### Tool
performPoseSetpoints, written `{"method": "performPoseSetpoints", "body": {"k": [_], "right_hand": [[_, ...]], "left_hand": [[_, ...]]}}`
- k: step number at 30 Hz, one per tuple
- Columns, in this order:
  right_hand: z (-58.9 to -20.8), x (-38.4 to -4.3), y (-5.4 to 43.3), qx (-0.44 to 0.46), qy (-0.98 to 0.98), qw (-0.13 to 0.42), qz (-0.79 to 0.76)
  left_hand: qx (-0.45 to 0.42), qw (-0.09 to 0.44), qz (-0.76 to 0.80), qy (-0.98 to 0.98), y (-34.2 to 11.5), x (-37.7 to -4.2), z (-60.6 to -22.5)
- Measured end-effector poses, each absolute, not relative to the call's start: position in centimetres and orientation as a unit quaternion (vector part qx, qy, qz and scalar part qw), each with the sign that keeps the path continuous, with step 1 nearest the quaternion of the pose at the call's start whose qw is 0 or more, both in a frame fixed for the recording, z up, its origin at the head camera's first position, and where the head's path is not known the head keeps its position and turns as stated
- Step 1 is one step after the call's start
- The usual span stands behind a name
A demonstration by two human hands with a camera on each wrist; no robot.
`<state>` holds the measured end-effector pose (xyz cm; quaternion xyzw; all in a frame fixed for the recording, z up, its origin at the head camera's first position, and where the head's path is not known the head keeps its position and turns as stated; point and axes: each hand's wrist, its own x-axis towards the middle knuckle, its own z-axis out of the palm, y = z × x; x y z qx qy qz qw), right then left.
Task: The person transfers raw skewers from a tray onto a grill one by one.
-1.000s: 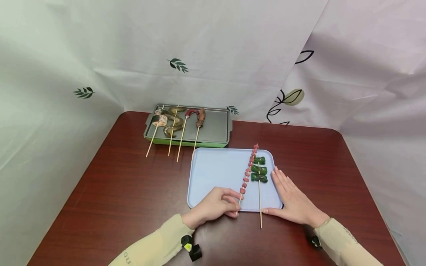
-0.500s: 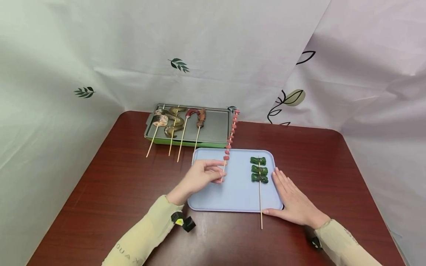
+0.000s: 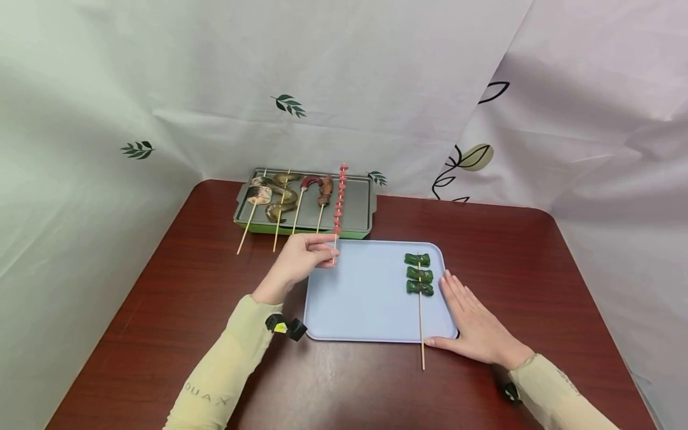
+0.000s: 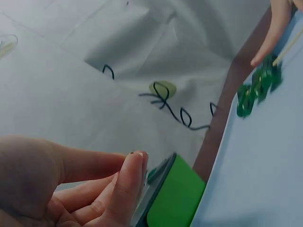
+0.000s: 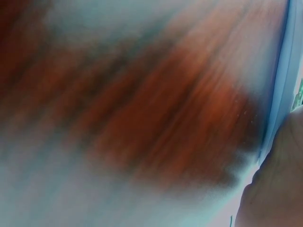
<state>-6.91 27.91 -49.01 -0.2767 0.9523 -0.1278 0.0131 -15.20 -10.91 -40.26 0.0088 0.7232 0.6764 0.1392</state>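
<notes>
My left hand [image 3: 297, 261] pinches the bare stick end of a skewer of small red meat pieces [image 3: 340, 197]. The meat end points away and overlaps the right half of a grey grill pan [image 3: 356, 209] with a green base. In the left wrist view, thumb and finger meet at their tips, and the skewer is mostly hidden. My right hand [image 3: 478, 325] lies flat with fingers straight along the right edge of a light blue tray [image 3: 365, 298]. Its thumb is beside the stick of a skewer with green rolled vegetable pieces [image 3: 419, 275] on that tray.
On the pan's left half lie a skewer of thick pale chunks [image 3: 259, 194], a brown curled skewer [image 3: 280, 210], a dark red one [image 3: 310, 181] and a brown meat one [image 3: 325, 191]. Their sticks overhang the front rim. White patterned cloth [image 3: 333, 77] walls the dark red table [image 3: 484, 239].
My left hand has carried the red meat skewer from beside the green one, leftward and away, up to the pan. My right hand has stayed at the tray's edge.
</notes>
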Motion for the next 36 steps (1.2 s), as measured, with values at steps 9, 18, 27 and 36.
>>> {"method": "performPoseSetpoints", "body": {"k": [9, 18, 27, 36], "right_hand": [[-49.1, -6.9, 27.9, -0.275, 0.952, 0.014, -0.131], [-49.1, -6.8, 27.9, -0.274, 0.953, 0.016, -0.132], [-49.2, -6.8, 27.9, -0.273, 0.952, 0.017, -0.135], [-48.9, -6.9, 27.9, -0.276, 0.952, 0.015, -0.130]], "left_hand": [[-0.017, 0.176, 0.657, 0.733, -11.9, -16.2, -40.7], [-0.038, 0.183, 0.660, 0.728, -12.4, -16.6, -41.0], [-0.038, 0.176, 0.638, 0.749, -12.4, -16.2, -40.7], [-0.001, 0.165, 0.602, 0.781, -12.9, -15.3, -40.4]]}}
